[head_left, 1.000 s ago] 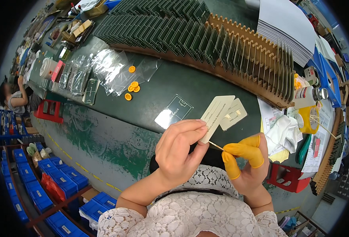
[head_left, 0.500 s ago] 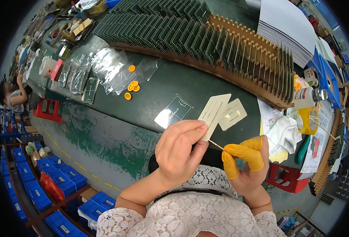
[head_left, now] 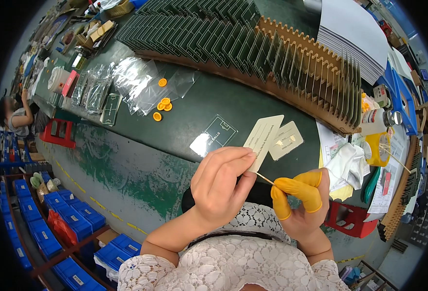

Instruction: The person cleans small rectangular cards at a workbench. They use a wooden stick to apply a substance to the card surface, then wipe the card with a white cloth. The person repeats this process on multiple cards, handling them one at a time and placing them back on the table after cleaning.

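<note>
My left hand (head_left: 221,186) pinches the near end of a cream printed card (head_left: 264,138), tilted up over the table edge. In my right hand (head_left: 301,199), which wears yellow finger cots, a thin wooden stick (head_left: 265,179) is held between thumb and forefinger. The stick's tip meets the card's near edge at my left fingertips; I cannot tell whether it touches. Behind the held card lies a second cream card (head_left: 286,140) on the green table. A dark green card (head_left: 214,137) lies left of them, with glare on its corner.
Brown slotted racks (head_left: 315,85) of upright dark green cards span the table's far side. Orange-yellow finger cots (head_left: 164,104) and clear plastic bags (head_left: 141,87) lie at left. A metal-capped bottle (head_left: 373,120), yellow tape roll (head_left: 378,149) and white cloth (head_left: 346,165) stand at right. A red stool (head_left: 347,220) is below.
Both hands keep nearly the same pose, with the stick still at the card's near edge. My right hand has shifted only very slightly.
</note>
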A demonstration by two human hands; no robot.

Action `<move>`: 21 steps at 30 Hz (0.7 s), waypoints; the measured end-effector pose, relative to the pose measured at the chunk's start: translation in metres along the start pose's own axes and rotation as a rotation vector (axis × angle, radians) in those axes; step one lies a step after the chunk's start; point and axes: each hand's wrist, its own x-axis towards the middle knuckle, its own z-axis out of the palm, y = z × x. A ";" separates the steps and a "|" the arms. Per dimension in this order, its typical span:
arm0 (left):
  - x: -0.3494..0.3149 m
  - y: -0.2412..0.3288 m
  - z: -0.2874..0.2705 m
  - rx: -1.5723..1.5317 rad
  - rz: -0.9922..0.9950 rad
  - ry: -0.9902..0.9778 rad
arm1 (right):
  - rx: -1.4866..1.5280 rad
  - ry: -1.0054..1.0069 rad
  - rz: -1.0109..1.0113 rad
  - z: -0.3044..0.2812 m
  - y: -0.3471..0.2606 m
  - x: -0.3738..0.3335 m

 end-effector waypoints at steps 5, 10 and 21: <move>0.000 0.001 0.000 -0.005 -0.008 -0.006 | 0.002 -0.002 0.007 -0.001 0.001 0.000; 0.000 0.000 0.000 -0.001 0.000 -0.004 | -0.002 -0.002 0.001 0.000 0.000 -0.001; 0.000 -0.001 -0.001 0.007 0.001 -0.016 | -0.016 -0.014 -0.007 -0.001 0.000 0.000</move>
